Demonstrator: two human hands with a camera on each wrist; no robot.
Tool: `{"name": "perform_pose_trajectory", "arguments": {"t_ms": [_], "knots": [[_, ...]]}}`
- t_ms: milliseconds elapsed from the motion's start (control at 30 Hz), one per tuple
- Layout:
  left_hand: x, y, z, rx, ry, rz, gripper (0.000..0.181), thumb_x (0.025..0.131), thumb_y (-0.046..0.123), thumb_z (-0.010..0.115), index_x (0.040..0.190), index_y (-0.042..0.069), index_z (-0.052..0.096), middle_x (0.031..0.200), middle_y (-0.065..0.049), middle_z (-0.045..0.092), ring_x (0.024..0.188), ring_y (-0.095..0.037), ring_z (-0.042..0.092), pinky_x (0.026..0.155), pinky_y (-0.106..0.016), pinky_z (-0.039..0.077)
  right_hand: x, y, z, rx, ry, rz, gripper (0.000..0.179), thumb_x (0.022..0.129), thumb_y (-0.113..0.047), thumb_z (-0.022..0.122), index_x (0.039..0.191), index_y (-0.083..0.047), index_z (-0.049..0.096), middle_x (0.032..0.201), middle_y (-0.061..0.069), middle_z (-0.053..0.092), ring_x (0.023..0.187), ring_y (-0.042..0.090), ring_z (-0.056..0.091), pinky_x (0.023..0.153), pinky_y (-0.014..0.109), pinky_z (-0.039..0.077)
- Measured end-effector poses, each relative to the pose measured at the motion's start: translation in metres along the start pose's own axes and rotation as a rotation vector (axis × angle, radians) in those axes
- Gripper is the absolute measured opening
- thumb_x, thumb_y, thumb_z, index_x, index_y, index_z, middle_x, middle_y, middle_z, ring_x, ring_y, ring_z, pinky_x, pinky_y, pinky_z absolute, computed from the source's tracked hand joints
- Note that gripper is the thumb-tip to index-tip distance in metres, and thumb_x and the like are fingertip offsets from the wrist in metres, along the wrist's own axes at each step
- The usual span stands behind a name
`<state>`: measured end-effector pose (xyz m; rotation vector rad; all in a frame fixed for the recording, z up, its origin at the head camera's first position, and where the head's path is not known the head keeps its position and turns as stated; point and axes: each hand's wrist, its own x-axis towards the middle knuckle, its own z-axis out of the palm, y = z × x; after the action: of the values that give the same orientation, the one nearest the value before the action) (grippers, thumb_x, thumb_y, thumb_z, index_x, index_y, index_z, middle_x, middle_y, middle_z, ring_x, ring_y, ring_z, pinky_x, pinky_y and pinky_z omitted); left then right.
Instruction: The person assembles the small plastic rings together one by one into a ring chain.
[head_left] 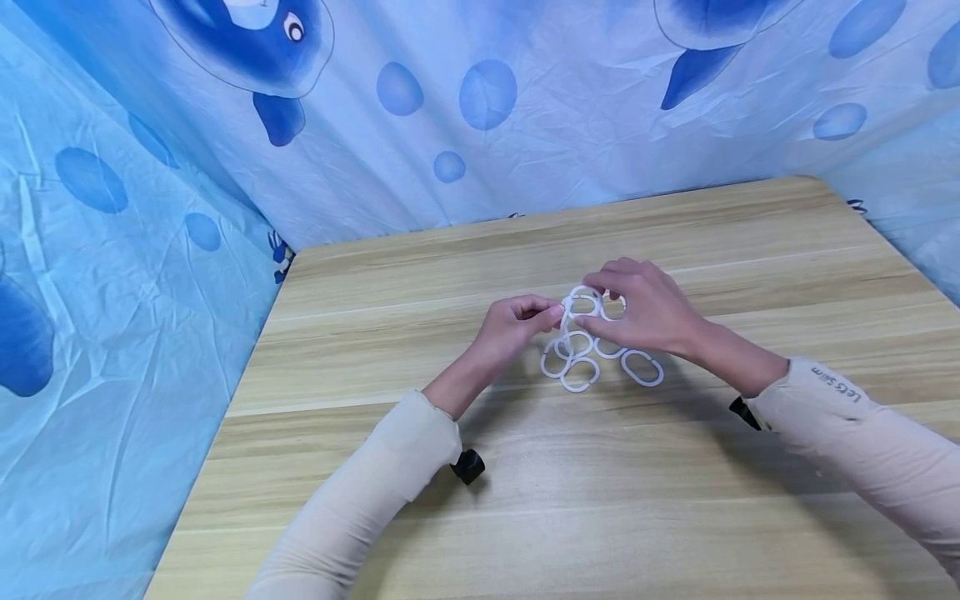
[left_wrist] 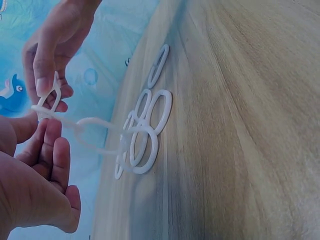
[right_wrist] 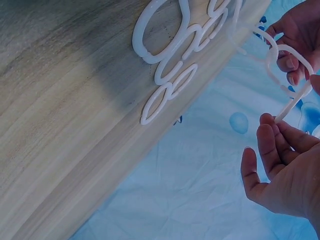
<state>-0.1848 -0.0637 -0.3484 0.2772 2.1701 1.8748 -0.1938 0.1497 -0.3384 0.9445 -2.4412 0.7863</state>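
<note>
Near the far middle of the table, my left hand [head_left: 512, 332] pinches a white plastic ring [left_wrist: 46, 111] between thumb and fingers. A short chain of linked rings [left_wrist: 92, 121] hangs from it toward the tabletop. To its right, my right hand [head_left: 651, 310] pinches another white ring [right_wrist: 286, 109] that meets the one in the left hand. Whether these two are hooked together I cannot tell. Several more white oval rings [right_wrist: 137, 37] lie on the table beneath both hands, some overlapping or linked. One ring [head_left: 652, 384] lies at the right of the group.
The wood-grain table [head_left: 555, 517] reaches to a blue curtain [head_left: 555, 142] with whale and bubble prints at the back and left. Black devices [head_left: 468, 467] sit under both sleeve cuffs.
</note>
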Motion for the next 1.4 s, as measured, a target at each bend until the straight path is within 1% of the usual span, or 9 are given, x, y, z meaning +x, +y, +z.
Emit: {"name": "perform_pose_trajectory", "arguments": {"t_ms": [200, 400, 633, 700, 800, 933, 1067, 1233, 1400], "knots": [[0.0, 0.002, 0.002, -0.051, -0.012, -0.024, 0.024, 0.091, 0.014, 0.067, 0.108, -0.003, 0.068, 0.099, -0.01, 0.069, 0.091, -0.016, 0.065, 0.091, -0.031, 0.051, 0.001, 0.0, 0.002, -0.013, -0.002, -0.025, 0.045, 0.073, -0.036, 0.08, 0.102, -0.004, 0.071, 0.088, 0.007, 0.067, 0.078, 0.024, 0.06, 0.066, 0.038, 0.046], [0.0, 0.001, 0.002, -0.033, 0.02, -0.013, 0.022, 0.092, 0.015, 0.066, 0.106, -0.002, 0.069, 0.094, -0.006, 0.067, 0.089, -0.014, 0.062, 0.093, -0.036, 0.05, 0.002, -0.002, 0.004, 0.005, 0.007, -0.038, 0.044, 0.073, -0.035, 0.082, 0.103, -0.005, 0.069, 0.082, 0.002, 0.062, 0.077, 0.022, 0.057, 0.066, 0.035, 0.044], [0.0, 0.002, 0.0, -0.028, 0.103, 0.022, 0.027, 0.095, 0.018, 0.062, 0.109, -0.005, 0.067, 0.09, -0.008, 0.067, 0.099, -0.034, 0.059, 0.098, -0.048, 0.044, 0.004, -0.001, -0.004, 0.066, -0.058, 0.012, 0.048, 0.073, -0.022, 0.084, 0.113, -0.003, 0.065, 0.087, 0.004, 0.063, 0.082, 0.023, 0.056, 0.071, 0.036, 0.042], [0.0, 0.003, -0.001, -0.041, 0.115, 0.021, 0.029, 0.095, 0.018, 0.062, 0.109, -0.007, 0.066, 0.088, -0.006, 0.066, 0.101, -0.039, 0.058, 0.099, -0.049, 0.043, 0.005, 0.003, -0.009, 0.083, -0.079, 0.028, 0.047, 0.075, -0.017, 0.083, 0.115, -0.002, 0.065, 0.09, 0.005, 0.063, 0.085, 0.024, 0.057, 0.073, 0.037, 0.041], [0.0, 0.003, -0.003, -0.045, 0.122, 0.02, 0.028, 0.095, 0.017, 0.062, 0.109, -0.007, 0.066, 0.087, -0.004, 0.066, 0.103, -0.041, 0.057, 0.097, -0.044, 0.045, 0.006, 0.012, -0.017, 0.103, -0.103, 0.07, 0.044, 0.076, -0.01, 0.081, 0.116, -0.002, 0.064, 0.093, 0.007, 0.064, 0.088, 0.025, 0.057, 0.075, 0.039, 0.041], [-0.001, 0.003, -0.005, -0.047, 0.119, 0.014, 0.027, 0.095, 0.017, 0.061, 0.109, -0.006, 0.066, 0.092, -0.012, 0.067, 0.105, -0.042, 0.056, 0.094, -0.036, 0.047, 0.007, 0.026, -0.025, 0.131, -0.133, 0.145, 0.041, 0.076, -0.005, 0.08, 0.115, -0.002, 0.065, 0.095, 0.009, 0.063, 0.088, 0.025, 0.056, 0.075, 0.039, 0.042], [-0.001, 0.003, -0.006, -0.049, 0.114, 0.016, 0.027, 0.095, 0.017, 0.061, 0.109, -0.006, 0.066, 0.103, -0.024, 0.064, 0.105, -0.042, 0.055, 0.097, -0.04, 0.045, 0.004, 0.039, -0.026, 0.124, -0.174, 0.187, 0.039, 0.077, -0.003, 0.079, 0.114, 0.0, 0.065, 0.093, 0.01, 0.063, 0.086, 0.026, 0.055, 0.075, 0.039, 0.042], [-0.001, 0.004, -0.007, -0.062, 0.125, 0.026, 0.025, 0.095, 0.016, 0.062, 0.107, -0.005, 0.067, 0.101, -0.025, 0.064, 0.096, -0.034, 0.058, 0.101, -0.049, 0.042, -0.001, 0.053, -0.023, 0.115, -0.234, 0.225, 0.039, 0.079, -0.005, 0.078, 0.114, 0.002, 0.064, 0.093, 0.013, 0.062, 0.086, 0.028, 0.054, 0.074, 0.042, 0.042], [-0.001, 0.005, -0.007, -0.062, 0.127, 0.025, 0.024, 0.095, 0.016, 0.062, 0.107, -0.004, 0.068, 0.102, -0.025, 0.064, 0.087, -0.02, 0.058, 0.097, -0.044, 0.045, -0.005, 0.064, -0.017, 0.103, -0.277, 0.265, 0.04, 0.078, -0.007, 0.078, 0.115, 0.002, 0.064, 0.095, 0.016, 0.062, 0.088, 0.029, 0.054, 0.075, 0.041, 0.041]]}}
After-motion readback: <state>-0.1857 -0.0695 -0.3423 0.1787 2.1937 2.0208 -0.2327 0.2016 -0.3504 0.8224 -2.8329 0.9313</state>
